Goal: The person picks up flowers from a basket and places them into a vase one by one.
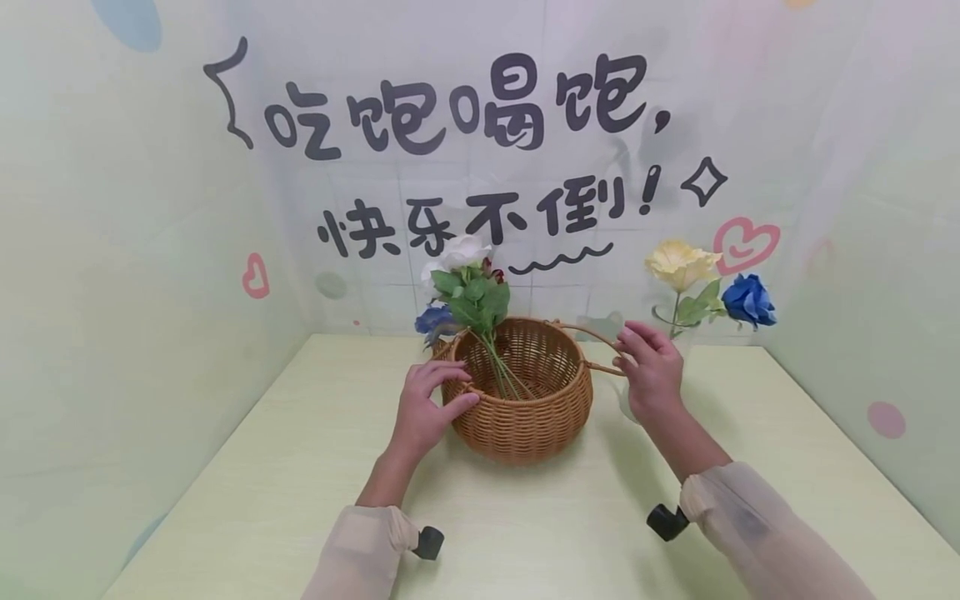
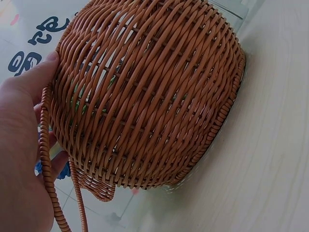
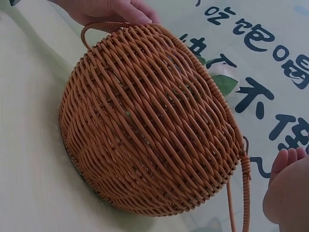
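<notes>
Brown round wicker basket (image 1: 525, 429) upright on pale table (image 1: 525, 542), left hand (image 1: 424, 408) clasped on rim (image 1: 517, 401); right hand (image 1: 652, 375) curled by looped wicker handle (image 1: 606, 368), grip unclear. Inside, slender green flower stems (image 1: 501, 367) distinct only from head view.

Orange-brown weave ripples all round the wicker basket (image 1: 525, 429), green on the leaves (image 1: 474, 302), white on the blooms (image 1: 467, 248)! Creamy yellow lights one flower (image 1: 682, 263), deep blue the rose (image 1: 748, 300), with black lettering (image 1: 517, 102) and pink hearts (image 1: 767, 242) patterning the pale backdrop (image 1: 480, 33).
</notes>
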`<state>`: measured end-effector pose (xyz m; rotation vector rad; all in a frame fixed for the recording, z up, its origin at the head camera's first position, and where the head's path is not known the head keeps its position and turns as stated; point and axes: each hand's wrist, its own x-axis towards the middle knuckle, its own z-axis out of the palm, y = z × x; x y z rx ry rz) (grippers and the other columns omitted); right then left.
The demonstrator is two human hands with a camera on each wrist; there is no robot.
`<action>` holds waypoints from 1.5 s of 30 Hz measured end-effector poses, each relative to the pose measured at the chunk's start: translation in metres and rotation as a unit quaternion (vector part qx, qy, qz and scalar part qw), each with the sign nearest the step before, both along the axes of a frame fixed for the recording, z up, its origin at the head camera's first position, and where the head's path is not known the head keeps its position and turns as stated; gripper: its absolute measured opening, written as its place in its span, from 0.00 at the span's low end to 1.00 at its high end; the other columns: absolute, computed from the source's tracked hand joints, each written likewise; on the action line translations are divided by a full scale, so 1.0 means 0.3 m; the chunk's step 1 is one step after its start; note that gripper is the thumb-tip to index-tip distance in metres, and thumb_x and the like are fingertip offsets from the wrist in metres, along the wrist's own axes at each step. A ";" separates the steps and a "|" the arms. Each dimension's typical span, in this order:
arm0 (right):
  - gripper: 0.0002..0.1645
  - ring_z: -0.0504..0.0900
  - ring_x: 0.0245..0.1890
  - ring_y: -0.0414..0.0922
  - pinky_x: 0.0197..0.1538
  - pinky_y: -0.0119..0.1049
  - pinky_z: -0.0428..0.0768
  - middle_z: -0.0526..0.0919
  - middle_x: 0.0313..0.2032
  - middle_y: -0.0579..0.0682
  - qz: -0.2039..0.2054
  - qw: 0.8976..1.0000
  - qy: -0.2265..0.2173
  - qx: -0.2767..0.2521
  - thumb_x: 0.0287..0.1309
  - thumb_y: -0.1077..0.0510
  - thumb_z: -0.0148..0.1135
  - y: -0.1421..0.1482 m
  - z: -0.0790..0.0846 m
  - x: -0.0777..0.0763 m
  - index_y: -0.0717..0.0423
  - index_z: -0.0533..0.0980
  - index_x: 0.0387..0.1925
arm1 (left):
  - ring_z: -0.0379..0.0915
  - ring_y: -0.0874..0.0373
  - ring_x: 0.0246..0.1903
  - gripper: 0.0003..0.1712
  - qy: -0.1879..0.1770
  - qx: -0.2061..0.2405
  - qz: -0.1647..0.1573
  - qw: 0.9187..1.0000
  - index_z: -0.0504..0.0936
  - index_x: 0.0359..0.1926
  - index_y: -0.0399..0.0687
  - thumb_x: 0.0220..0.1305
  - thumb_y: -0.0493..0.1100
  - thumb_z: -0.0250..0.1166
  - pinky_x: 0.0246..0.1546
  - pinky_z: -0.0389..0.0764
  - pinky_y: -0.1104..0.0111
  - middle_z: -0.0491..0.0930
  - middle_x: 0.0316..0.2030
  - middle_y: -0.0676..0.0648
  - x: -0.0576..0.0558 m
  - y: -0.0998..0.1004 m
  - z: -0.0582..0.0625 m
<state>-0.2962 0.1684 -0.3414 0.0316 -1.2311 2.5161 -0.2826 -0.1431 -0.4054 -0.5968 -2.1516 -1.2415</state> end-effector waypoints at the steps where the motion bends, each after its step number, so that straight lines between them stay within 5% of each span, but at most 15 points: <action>1: 0.06 0.80 0.26 0.41 0.26 0.30 0.78 0.81 0.27 0.49 0.001 1.000 0.004 0.008 0.60 0.70 0.62 -0.010 0.003 -0.005 0.58 0.80 0.34 | 0.66 0.52 0.51 0.15 -0.001 0.001 0.000 1.000 0.85 0.40 0.49 0.52 0.48 0.76 0.52 0.65 0.51 0.81 0.51 0.46 0.000 -0.001 0.000; 14: 0.06 0.80 0.27 0.43 0.28 0.33 0.80 0.80 0.31 0.49 0.025 0.997 0.027 0.072 0.61 0.70 0.61 -0.116 0.063 -0.063 0.60 0.78 0.39 | 0.66 0.53 0.53 0.14 -0.007 0.000 0.002 1.000 0.86 0.40 0.53 0.52 0.49 0.76 0.53 0.65 0.51 0.81 0.51 0.50 -0.004 -0.001 -0.001; 26: 0.09 0.80 0.29 0.46 0.33 0.39 0.82 0.79 0.34 0.50 0.078 0.980 0.032 0.182 0.60 0.68 0.63 -0.228 0.108 -0.122 0.60 0.78 0.43 | 0.66 0.54 0.52 0.15 -0.004 0.003 0.001 1.000 0.85 0.40 0.52 0.52 0.49 0.76 0.52 0.66 0.51 0.81 0.51 0.51 -0.003 -0.001 0.000; 36: 0.15 0.81 0.40 0.55 0.50 0.53 0.78 0.79 0.41 0.60 0.188 0.940 -0.042 0.280 0.65 0.61 0.60 -0.295 0.090 -0.139 0.66 0.74 0.51 | 0.65 0.54 0.52 0.15 -0.007 0.002 -0.001 1.000 0.85 0.40 0.50 0.53 0.48 0.76 0.52 0.66 0.51 0.81 0.51 0.49 -0.005 0.003 -0.001; 42: 0.22 0.78 0.50 0.61 0.53 0.52 0.76 0.75 0.53 0.67 0.244 0.906 -0.073 0.337 0.66 0.59 0.59 -0.323 0.081 -0.145 0.68 0.71 0.57 | 0.65 0.55 0.52 0.15 -0.013 0.002 0.001 1.000 0.86 0.40 0.49 0.53 0.49 0.75 0.53 0.66 0.52 0.80 0.51 0.51 -0.003 0.001 0.002; 45: 0.24 0.75 0.55 0.63 0.56 0.53 0.73 0.73 0.57 0.68 0.264 0.897 -0.090 0.342 0.67 0.59 0.58 -0.332 0.076 -0.151 0.68 0.70 0.59 | 0.65 0.56 0.52 0.15 -0.013 0.001 0.001 1.000 0.85 0.40 0.49 0.54 0.49 0.75 0.53 0.66 0.53 0.80 0.51 0.53 -0.003 0.001 0.002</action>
